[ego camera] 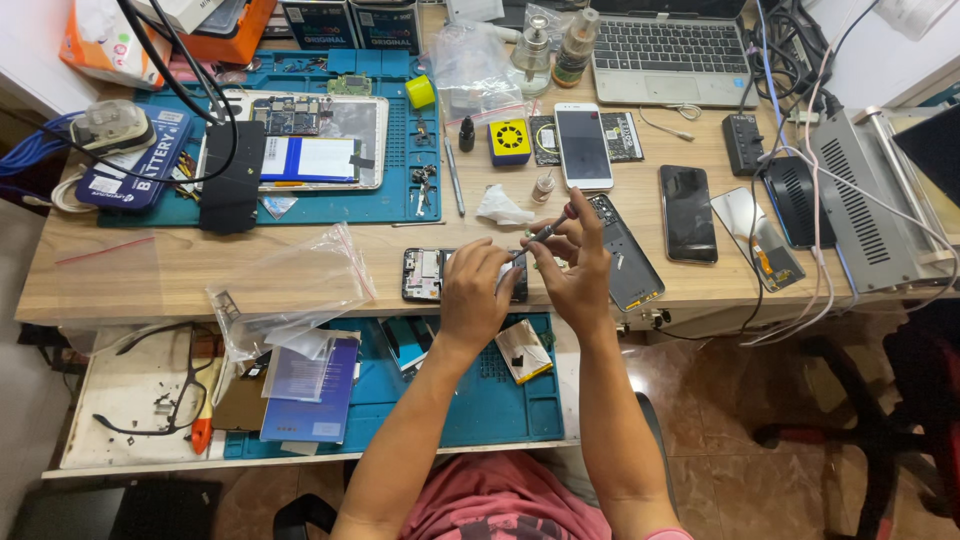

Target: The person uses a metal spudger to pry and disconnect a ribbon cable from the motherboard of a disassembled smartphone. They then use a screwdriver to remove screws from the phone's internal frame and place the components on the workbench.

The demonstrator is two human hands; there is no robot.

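Note:
An opened phone (424, 274) lies face down at the front edge of the wooden desk (150, 270), its insides showing. My left hand (474, 290) rests on its right half, fingers curled over it. My right hand (572, 265) holds a small screwdriver (545, 230) with a dark red cap, tip pointing down-left toward the phone between my two hands. Just right of my right hand lies a dark phone back cover (628, 255).
A white phone (583, 145), a black phone (687, 213), a loose screen (757, 238), a laptop (672, 52), a grey machine (865, 195) and cables fill the right. A blue mat (400, 200) with a tablet sits left; plastic bags (290, 285) and a lower shelf in front.

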